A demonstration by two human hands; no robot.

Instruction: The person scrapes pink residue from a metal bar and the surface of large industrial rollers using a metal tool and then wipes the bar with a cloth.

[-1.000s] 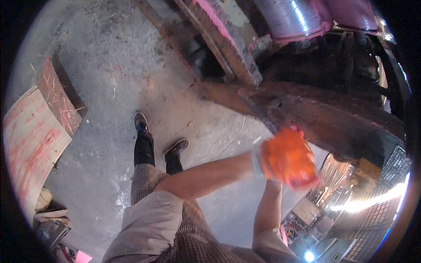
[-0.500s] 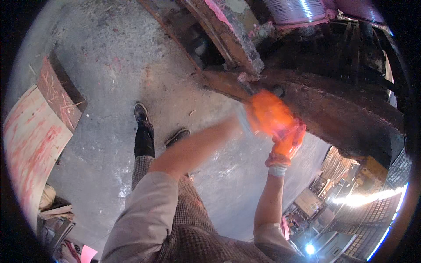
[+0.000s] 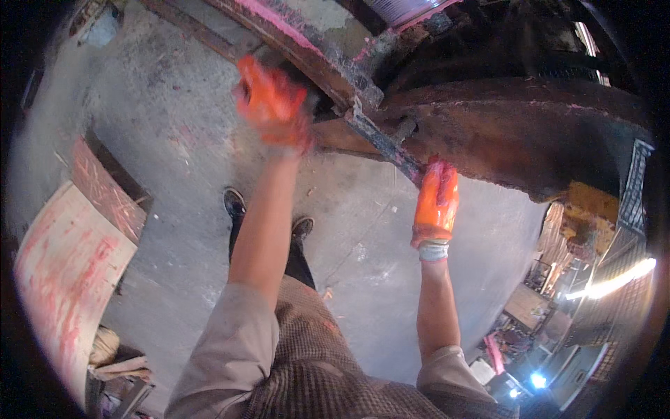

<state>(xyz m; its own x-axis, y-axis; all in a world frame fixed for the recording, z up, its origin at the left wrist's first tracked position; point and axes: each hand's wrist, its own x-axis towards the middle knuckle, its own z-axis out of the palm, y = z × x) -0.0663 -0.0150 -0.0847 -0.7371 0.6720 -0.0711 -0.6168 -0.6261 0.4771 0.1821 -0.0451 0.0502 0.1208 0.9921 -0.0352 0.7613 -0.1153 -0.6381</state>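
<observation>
Head view: your right hand, in an orange rubber-coated work glove with a white knit cuff, has its fingers wrapped around the lower end of a dark, rusty steel bar, thumb and fingers pressed closed on it. The bar runs up and to the left from that grip, slanting toward a pink-stained, rust-brown metal beam that crosses the top of the picture, and it lies against the edge of a large curved rusty steel body on your right.

Your left hand, in a matching orange glove, is raised high and blurred just beside the beam, to the left of the bar's upper end; you cannot tell whether its fingers are curled around anything or spread.

Both bare forearms come up from beige short sleeves over a brown checked garment. Below them your dark shoes stand on a grey concrete floor. On the floor well to your left lie red-streaked wooden boards. At the lower right, far off, sit cluttered workshop goods and a bright light.
</observation>
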